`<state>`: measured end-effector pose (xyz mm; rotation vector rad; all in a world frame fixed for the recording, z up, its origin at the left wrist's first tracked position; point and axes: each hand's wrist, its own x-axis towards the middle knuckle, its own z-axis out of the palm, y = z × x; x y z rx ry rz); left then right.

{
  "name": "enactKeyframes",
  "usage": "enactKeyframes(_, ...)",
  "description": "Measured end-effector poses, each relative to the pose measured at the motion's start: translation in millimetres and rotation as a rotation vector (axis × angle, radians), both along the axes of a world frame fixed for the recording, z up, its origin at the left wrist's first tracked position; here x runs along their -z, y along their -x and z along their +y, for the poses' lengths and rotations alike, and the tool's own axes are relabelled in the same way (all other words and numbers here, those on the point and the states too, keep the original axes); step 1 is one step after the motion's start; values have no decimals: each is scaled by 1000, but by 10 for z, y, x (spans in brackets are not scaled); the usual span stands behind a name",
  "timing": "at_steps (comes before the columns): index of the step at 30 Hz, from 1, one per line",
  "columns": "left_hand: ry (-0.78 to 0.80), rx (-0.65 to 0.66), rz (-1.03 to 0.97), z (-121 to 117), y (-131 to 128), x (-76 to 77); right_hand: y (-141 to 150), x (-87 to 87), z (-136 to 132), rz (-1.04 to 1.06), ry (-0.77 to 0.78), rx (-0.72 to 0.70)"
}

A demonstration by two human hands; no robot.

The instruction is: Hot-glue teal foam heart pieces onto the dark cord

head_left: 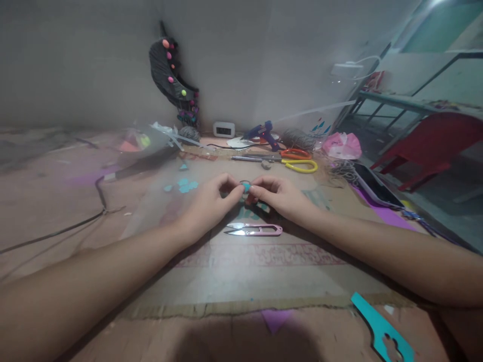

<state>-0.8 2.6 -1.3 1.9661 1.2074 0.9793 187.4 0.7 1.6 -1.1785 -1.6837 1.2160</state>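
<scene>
Between the fingertips of both hands is a small teal piece (246, 187) with a thin dark loop above it; its exact kind is too small to make out. My left hand (225, 193) pinches it from the left, and my right hand (272, 192) pinches it from the right. Just below the hands lie pink thread snips (260, 230), blades pointing left. Several teal cut-out pieces (186, 186) rest on the board to the left of my left hand. Beyond the hands, scissors (300, 160) with red and yellow handles lie flat.
A cardboard work board (234, 281) covers the table. At the back stand a white digital clock (224, 129) and a blue glue gun (266, 136). A phone (377, 186) lies at right, a cut teal sheet (385, 329) at front right. A dark cable (53, 234) runs at left.
</scene>
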Motion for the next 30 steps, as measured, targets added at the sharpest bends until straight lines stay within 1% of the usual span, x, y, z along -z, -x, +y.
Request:
enactKeyframes(9,32,1,-29,5,1,-11,-13,19,-7,-11,-39,12)
enactKeyframes(13,40,-8,-50,-1,-2,-20,-13,17,-1,19,-18,19)
enactKeyframes(22,16,21,-26,-5,9,-13,6,15,6,37,15,-6)
enactKeyframes(26,22,45,-32,0,14,-2,-8,23,5,36,-13,1)
enactKeyframes(30,73,47,-82,19,3,11,-22,8,-5,13,-58,4)
